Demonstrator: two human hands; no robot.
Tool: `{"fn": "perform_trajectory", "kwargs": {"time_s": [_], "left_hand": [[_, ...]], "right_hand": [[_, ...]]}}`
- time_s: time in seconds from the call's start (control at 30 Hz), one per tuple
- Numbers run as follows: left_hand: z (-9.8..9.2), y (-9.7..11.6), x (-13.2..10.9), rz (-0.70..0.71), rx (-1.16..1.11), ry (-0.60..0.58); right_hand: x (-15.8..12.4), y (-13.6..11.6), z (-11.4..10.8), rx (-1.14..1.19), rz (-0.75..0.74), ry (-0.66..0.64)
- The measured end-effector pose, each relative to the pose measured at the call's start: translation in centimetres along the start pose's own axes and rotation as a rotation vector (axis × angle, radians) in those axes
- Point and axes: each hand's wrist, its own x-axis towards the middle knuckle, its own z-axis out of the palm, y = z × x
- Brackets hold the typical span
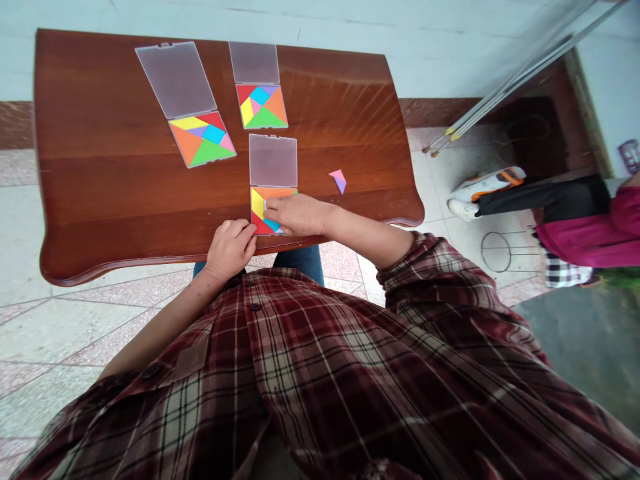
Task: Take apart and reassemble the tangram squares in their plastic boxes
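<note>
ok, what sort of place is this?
Probably an indoor room, perhaps in a home, though the view can't confirm that: a polished wooden table with shaped edges, a pale wall behind it, and a tiled floor.

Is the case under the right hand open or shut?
Open: its clear lid lies folded back, and the yellow piece shows uncovered beside the right hand.

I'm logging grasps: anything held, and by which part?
Cannot be told: the left hand is at the near-left corner of the nearest tangram case; the right hand, over the blue piece, hides any grip.
</note>
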Motion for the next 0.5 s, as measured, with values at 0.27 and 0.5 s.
{"fn": "perform_trajectory", "kwargs": {"time_s": [0.27,0.5], "left_hand": [[-0.1,0.0,0.0,-0.009,-0.007,-0.007],[-0.1,0.0,0.0,-0.005,0.018,0.0]], "right_hand": [[-0.1,0.0,0.4,0.063,0.021,0.012],[-0.3,1.3,0.5,0.196,0.086,0.104]]}}
